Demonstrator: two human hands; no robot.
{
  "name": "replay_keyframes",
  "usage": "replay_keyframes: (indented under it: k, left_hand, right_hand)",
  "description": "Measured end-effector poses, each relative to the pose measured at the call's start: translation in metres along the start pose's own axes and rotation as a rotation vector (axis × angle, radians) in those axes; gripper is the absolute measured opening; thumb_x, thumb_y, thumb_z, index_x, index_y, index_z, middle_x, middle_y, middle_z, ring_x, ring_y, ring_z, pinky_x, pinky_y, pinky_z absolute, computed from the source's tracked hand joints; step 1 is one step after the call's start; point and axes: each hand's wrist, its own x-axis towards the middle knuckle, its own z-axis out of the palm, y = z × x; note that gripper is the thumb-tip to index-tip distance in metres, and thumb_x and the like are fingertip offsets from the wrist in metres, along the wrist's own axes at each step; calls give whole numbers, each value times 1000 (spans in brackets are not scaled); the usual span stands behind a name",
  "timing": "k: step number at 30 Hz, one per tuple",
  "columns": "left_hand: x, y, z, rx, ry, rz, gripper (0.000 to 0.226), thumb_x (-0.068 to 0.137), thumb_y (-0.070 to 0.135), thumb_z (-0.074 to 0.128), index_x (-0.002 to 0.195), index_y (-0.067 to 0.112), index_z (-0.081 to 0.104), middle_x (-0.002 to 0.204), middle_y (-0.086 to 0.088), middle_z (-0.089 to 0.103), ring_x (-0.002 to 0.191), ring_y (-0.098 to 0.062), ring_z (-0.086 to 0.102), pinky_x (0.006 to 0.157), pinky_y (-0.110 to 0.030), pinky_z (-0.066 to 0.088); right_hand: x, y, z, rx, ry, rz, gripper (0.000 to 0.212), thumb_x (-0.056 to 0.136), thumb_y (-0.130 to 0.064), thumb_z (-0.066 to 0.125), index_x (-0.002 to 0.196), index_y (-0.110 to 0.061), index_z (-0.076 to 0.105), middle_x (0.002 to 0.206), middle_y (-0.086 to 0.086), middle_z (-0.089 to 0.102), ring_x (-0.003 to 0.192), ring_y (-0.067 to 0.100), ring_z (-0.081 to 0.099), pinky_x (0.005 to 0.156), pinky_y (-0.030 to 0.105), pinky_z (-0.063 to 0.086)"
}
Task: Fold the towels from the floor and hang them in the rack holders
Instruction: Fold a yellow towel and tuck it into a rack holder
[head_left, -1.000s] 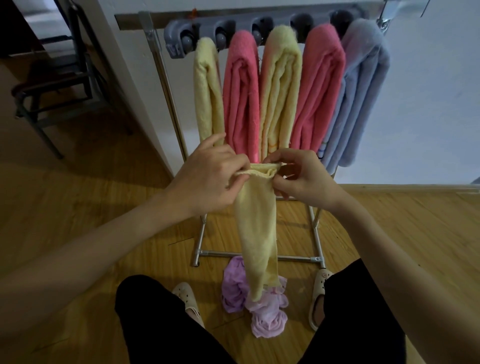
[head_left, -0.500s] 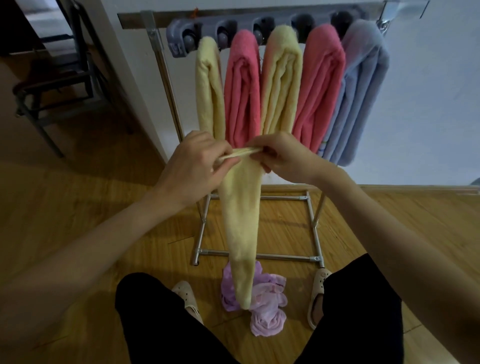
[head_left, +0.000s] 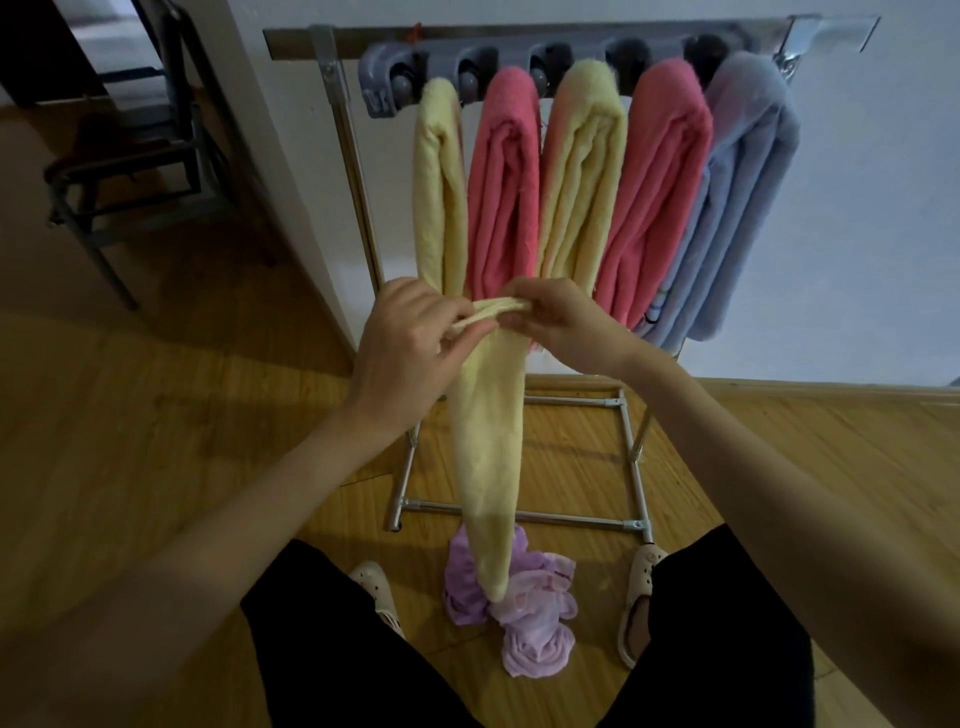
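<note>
Both hands pinch the top edge of a folded yellow towel (head_left: 488, 441): the left hand (head_left: 410, 348) grips one end, the right hand (head_left: 561, 322) the other, and the towel hangs down in front of the knees. Its tip reaches a crumpled lilac towel (head_left: 519, 608) on the wooden floor (head_left: 156, 415). Behind stands the metal rack (head_left: 519, 514), its grey holder strip (head_left: 519, 57) carrying five towels (yellow, pink, yellow, pink, blue). A dark chair (head_left: 130, 156) stands far left.
</note>
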Motion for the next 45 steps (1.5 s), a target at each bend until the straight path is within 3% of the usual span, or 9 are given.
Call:
replay_keyframes:
  k: [7,10,13,20,27,33,37,40,45]
  left_hand:
    - [-83,-10,26,-427,-114,-385,100,66,44,84,145,22,27,142,18,26,120,4,45,91,-18,48]
    - [-127,-14,41,-561,-558,-674,71,60,49,80,116,63,39,115,44,46,105,25,43,76,-17,50]
    - [-162,-19,71,-678,-786,-809,44,65,33,85,100,37,60,100,19,66,96,4,62,88,-38,54]
    - [-164,-4,120,-819,-852,-1144,44,69,36,84,103,30,56,98,11,64,89,-3,60,68,-18,51]
    - [-175,-33,127,-733,-953,-1167,31,77,42,75,90,15,69,90,0,70,86,-14,66,70,-26,54]
    - [-86,-43,92,-738,-864,-936,16,87,38,65,82,23,67,81,6,66,82,-15,62,62,-17,44]
    - [-22,-35,57,-782,-944,-667,34,85,35,65,95,3,72,89,-16,71,79,-22,67,67,-29,48]
    - [11,-25,36,-776,-1089,-478,30,85,34,65,94,6,72,89,-13,71,77,-21,68,64,-30,51]
    - [28,-15,23,-772,-1176,-347,28,88,33,65,95,7,72,87,-13,71,79,-30,68,64,-36,52]
  right_hand:
    - [-2,-3,7,219,51,83,15,98,-5,47,102,7,55,75,10,50,67,20,49,59,37,45]
    - [-2,-5,10,317,64,143,20,99,-8,46,107,9,53,82,15,52,73,27,52,64,50,50]
    - [-2,-9,12,426,105,202,18,100,-11,46,107,2,55,82,13,50,72,26,50,58,38,48]
    - [-9,-2,-9,912,619,428,16,98,-11,48,100,-5,62,78,8,66,66,17,66,54,29,54]
    - [-49,59,-2,815,992,839,14,91,-8,47,81,-9,56,80,6,60,72,18,60,55,28,49]
    - [-79,119,37,635,610,1087,24,83,1,59,106,6,55,98,19,58,95,33,63,80,46,57]
    - [-86,127,49,212,-103,1045,50,77,1,70,123,-1,51,98,7,57,86,20,60,63,27,54]
    - [-79,120,48,-160,-545,782,77,76,-14,77,141,-16,36,133,6,49,114,21,51,88,30,48]
    - [-57,71,39,424,-525,310,70,75,-18,79,136,-21,45,136,0,53,126,17,49,104,36,44]
